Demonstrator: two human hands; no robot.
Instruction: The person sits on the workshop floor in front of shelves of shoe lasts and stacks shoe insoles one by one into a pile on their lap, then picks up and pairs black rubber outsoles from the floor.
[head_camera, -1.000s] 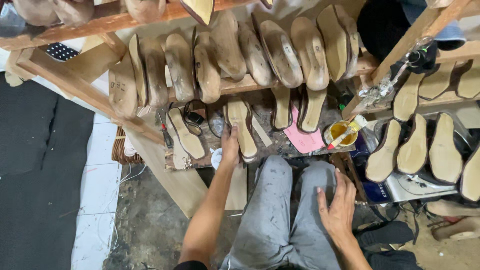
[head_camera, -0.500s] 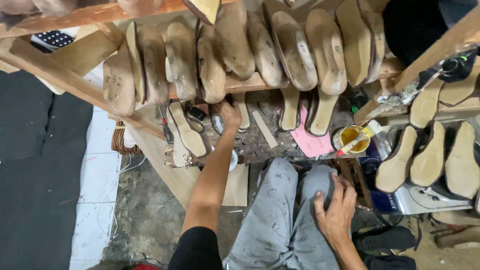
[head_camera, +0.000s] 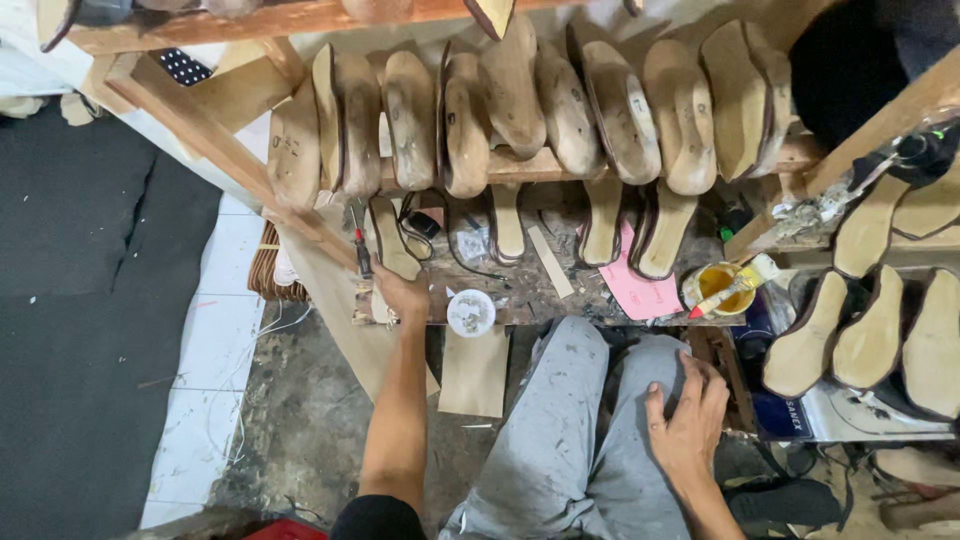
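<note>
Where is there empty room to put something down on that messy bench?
Only a small bare strip between the white lid and the pink paper. The left hand end is crowded with soles; the glue pot fills the right.

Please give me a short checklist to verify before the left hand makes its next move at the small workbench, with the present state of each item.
1. Left hand is on the shoe sole at the workbench: ok, it touches the lower end.
2. Grip on the sole is closed: cannot tell, the fingers are hidden.
3. Screwdriver beside the sole is apart from the hand: ok, it lies just left of it.
4. Small white lid is not under the arm: ok, it lies to the side of the wrist.
5. Right hand is free: ok, it rests flat on the knee.
6. Glue pot is upright: ok, brush inside.
</note>
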